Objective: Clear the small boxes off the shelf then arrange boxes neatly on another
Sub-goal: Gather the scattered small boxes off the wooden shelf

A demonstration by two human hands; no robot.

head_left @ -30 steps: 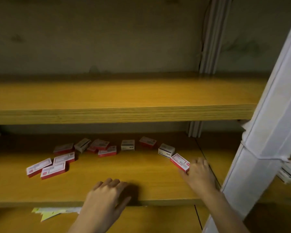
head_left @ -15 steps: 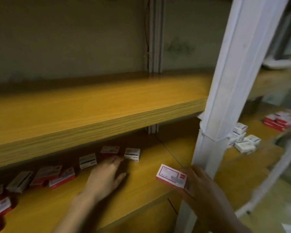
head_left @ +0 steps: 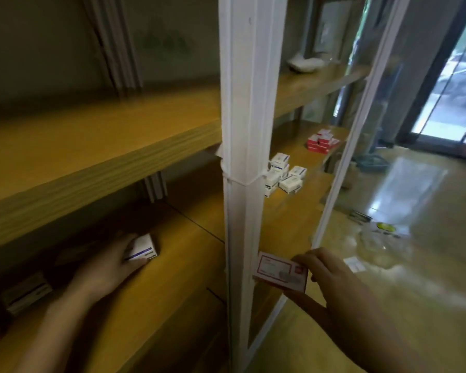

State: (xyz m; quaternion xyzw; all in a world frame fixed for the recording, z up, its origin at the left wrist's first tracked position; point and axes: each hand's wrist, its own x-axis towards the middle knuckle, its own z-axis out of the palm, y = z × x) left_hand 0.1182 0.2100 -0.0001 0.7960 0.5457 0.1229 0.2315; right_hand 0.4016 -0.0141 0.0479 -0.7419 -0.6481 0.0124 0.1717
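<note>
At the lower shelf (head_left: 178,270), left of the white post (head_left: 244,117), the left hand (head_left: 108,267) was closed round a small white box (head_left: 143,246) with a dark stripe on its side. Its fingers curled over the top and its thumb lay against the near edge. Blur hid whether that box lay on the board or was just off it. Further left along the same shelf, more boxes (head_left: 24,294) lay in shadow, too smeared to count. The upper shelf (head_left: 92,157) ran above them.

Right of the post, the right hand (head_left: 334,281) pinched a flat red-bordered box (head_left: 279,270) by its right end, thumb beneath and fingers on top. The box was held in the air, face up and slightly tilted. Its left end was just in front of the post, near the front edge of the neighbouring shelf (head_left: 293,211).

On that shelf, beyond the post, a cluster of white boxes (head_left: 288,173) stood close together, some stacked and some partly hidden by the post. Well behind them, toward the far end, sat a stack of red boxes (head_left: 320,142). One level up lay a pale object (head_left: 304,63) whose kind could not be told. A glossy floor (head_left: 414,197) spread to the right, with a glass door (head_left: 452,90) beyond.
</note>
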